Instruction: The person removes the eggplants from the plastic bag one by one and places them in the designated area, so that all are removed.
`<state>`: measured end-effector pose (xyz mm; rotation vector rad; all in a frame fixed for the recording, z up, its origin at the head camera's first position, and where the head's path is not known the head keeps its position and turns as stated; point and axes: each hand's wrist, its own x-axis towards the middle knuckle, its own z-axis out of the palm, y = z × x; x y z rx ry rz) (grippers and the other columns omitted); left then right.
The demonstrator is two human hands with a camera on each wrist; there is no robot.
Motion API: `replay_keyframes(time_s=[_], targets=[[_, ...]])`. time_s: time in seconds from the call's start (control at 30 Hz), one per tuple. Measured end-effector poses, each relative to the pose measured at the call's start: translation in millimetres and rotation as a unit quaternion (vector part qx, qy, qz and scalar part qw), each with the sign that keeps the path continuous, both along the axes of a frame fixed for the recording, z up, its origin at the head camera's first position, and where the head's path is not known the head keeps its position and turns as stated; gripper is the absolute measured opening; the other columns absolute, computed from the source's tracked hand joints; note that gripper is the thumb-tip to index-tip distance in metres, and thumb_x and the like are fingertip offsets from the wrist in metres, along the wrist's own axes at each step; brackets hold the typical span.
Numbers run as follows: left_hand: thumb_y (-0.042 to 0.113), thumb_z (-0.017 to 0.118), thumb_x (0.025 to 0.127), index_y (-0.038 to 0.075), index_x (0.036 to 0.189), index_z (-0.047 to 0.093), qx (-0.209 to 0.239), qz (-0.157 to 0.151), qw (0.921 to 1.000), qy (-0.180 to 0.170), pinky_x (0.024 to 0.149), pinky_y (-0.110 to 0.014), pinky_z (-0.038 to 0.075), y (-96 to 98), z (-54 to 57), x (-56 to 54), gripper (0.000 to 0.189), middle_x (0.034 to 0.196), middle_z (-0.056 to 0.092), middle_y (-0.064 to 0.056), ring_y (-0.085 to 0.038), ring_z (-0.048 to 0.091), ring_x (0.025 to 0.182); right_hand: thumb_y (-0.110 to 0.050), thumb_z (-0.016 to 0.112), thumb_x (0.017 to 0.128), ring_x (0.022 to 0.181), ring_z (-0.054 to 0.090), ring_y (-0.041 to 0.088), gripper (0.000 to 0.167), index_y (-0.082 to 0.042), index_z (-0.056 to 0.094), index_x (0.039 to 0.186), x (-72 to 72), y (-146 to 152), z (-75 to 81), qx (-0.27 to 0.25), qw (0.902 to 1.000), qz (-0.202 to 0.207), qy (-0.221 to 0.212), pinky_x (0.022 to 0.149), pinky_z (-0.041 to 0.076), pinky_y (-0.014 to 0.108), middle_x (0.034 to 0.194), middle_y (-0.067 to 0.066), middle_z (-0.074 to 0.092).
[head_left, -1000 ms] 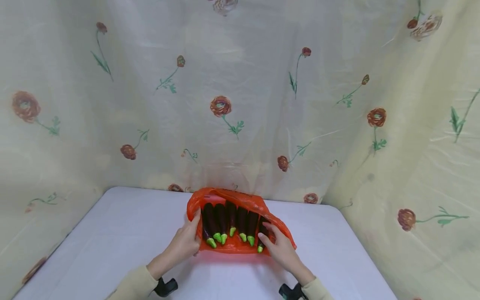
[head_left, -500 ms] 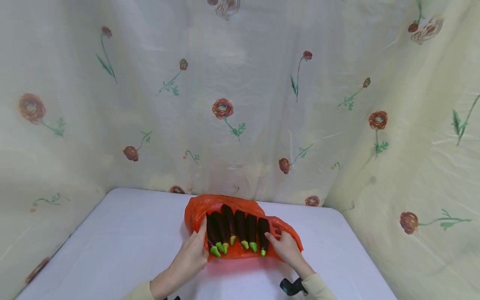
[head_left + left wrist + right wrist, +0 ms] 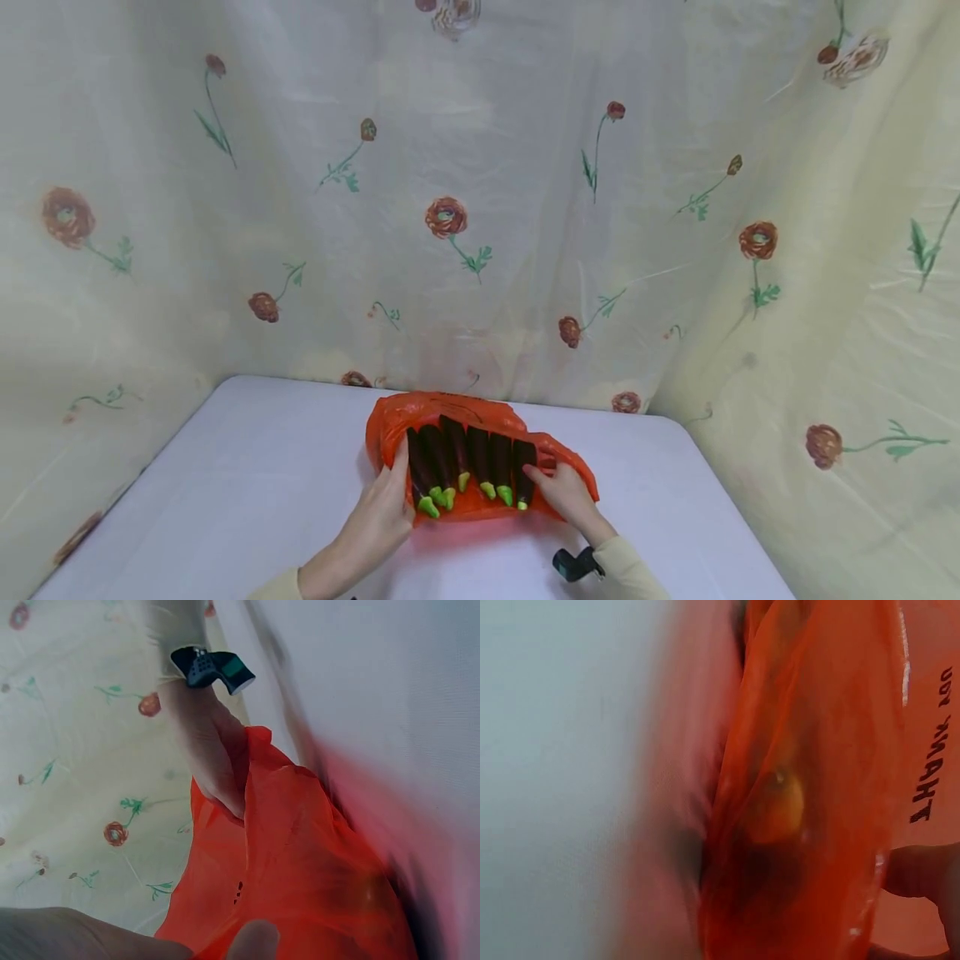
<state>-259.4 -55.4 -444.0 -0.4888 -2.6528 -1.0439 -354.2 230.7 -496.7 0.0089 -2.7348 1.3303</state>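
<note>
A red-orange plastic bag (image 3: 480, 407) lies sideways on the table with its mouth towards me. Inside it several dark eggplants (image 3: 501, 457) lie side by side, green stem ends pointing at me. My left hand (image 3: 384, 507) holds the bag's left rim, the thumb along the leftmost eggplant. My right hand (image 3: 567, 493) reaches into the mouth at the right end; its thumb touches the rightmost eggplant (image 3: 525, 467), and the fingertips are partly hidden. In the left wrist view the right hand (image 3: 208, 746) sits between the bag's two layers.
The white table (image 3: 270, 467) spreads on both sides of the bag. A floral curtain (image 3: 517, 208) hangs right behind its far edge and along the sides. A black wrist camera (image 3: 573, 565) sticks out from under the right wrist.
The right fingers have come off the top of the rightmost eggplant and moved to its right. The bag and eggplants have shifted towards me, then slightly left.
</note>
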Motion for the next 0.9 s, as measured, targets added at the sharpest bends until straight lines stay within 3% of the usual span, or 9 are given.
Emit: replay_keyframes(time_s=[0.13, 0.43, 0.6, 0.9], targets=[[-0.014, 0.062, 0.073, -0.004, 0.15, 0.018, 0.005, 0.002, 0.9998, -0.017, 0.079, -0.046, 0.054, -1.9, -0.9, -0.4, 0.089, 0.125, 0.056, -0.028, -0.026, 0.057, 0.089, -0.021, 0.065, 0.09, 0.108, 0.061, 0.035, 0.043, -0.004, 0.055, 0.129, -5.6, -2, -4.6, -0.006, 0.9999, 0.01, -0.003, 0.086, 0.053, 0.045, 0.121, 0.02, 0.062], [-0.013, 0.061, 0.072, -0.003, 0.15, 0.018, 0.003, 0.019, 0.9998, 0.012, 0.065, -0.035, 0.05, -8.9, -4.3, -5.8, 0.09, 0.128, 0.053, -0.031, -0.024, 0.057, 0.079, -0.024, 0.063, 0.092, 0.11, 0.06, 0.033, 0.043, -0.005, 0.056, 0.129, -18.5, -12, -8.5, -0.006, 0.9993, 0.035, -0.014, 0.089, 0.052, 0.046, 0.124, 0.017, 0.062], [-0.012, 0.062, 0.074, -0.004, 0.151, 0.018, -0.005, 0.029, 0.9996, 0.001, 0.066, -0.035, 0.052, -11.8, -4.5, -8.8, 0.089, 0.127, 0.054, -0.03, -0.021, 0.054, 0.077, -0.023, 0.062, 0.092, 0.113, 0.059, 0.033, 0.042, -0.005, 0.056, 0.13, -27.2, -19, -9.3, -0.007, 0.9981, 0.062, -0.002, 0.093, 0.049, 0.048, 0.126, 0.017, 0.062], [-0.011, 0.063, 0.074, -0.005, 0.15, 0.019, -0.008, 0.041, 0.9991, 0.012, 0.061, -0.03, 0.048, -14.9, -6.0, -10.8, 0.088, 0.12, 0.058, -0.027, -0.019, 0.05, 0.073, -0.026, 0.063, 0.092, 0.108, 0.058, 0.027, 0.043, -0.006, 0.056, 0.129, -37.5, -26, -9.9, -0.03, 0.9951, 0.091, -0.025, 0.096, 0.047, 0.048, 0.125, 0.015, 0.061]])
